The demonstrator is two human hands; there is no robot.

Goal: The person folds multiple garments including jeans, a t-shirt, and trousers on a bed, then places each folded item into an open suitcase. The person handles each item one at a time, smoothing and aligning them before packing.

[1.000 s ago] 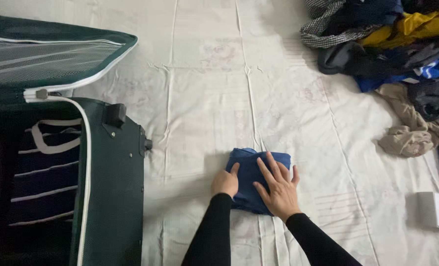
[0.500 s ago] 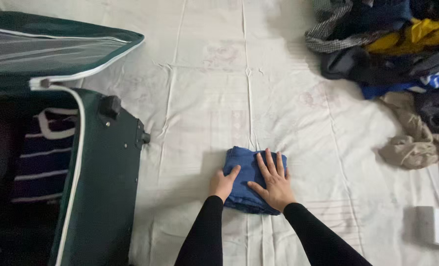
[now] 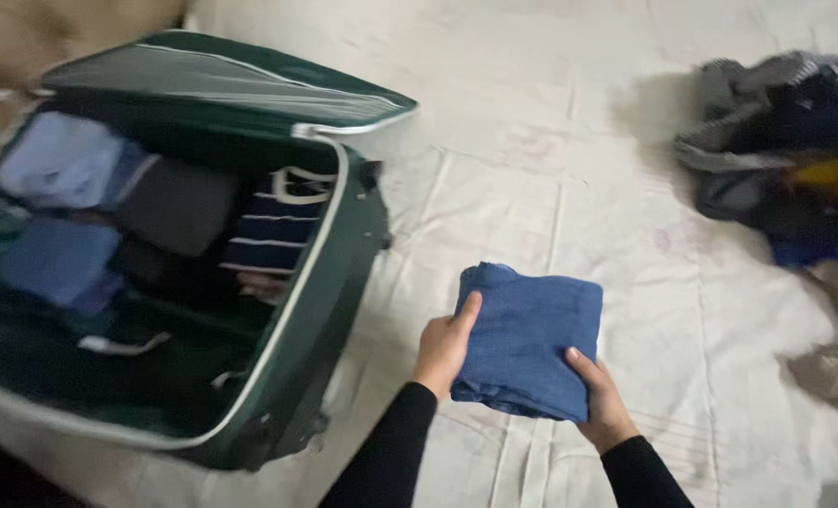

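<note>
A folded blue garment [image 3: 530, 339] is lifted off the white bedsheet [image 3: 551, 179], held between both hands. My left hand [image 3: 442, 348] grips its left edge with the thumb on top. My right hand [image 3: 600, 404] holds its lower right corner from underneath. Both arms wear black sleeves. To the left lies an open dark green suitcase [image 3: 330, 310], packed with folded clothes: light blue pieces, a dark grey one and a navy striped one [image 3: 273, 226].
A pile of loose clothes [image 3: 786, 160] in dark, grey, yellow and blue lies at the upper right. A beige garment [image 3: 837, 372] lies at the right edge. The suitcase lid [image 3: 221, 80] stands open at the back.
Both hands were pressing the blue garment flat on the sheet; now they grip it and have lifted it. The view has swung left, showing the suitcase's inside.
</note>
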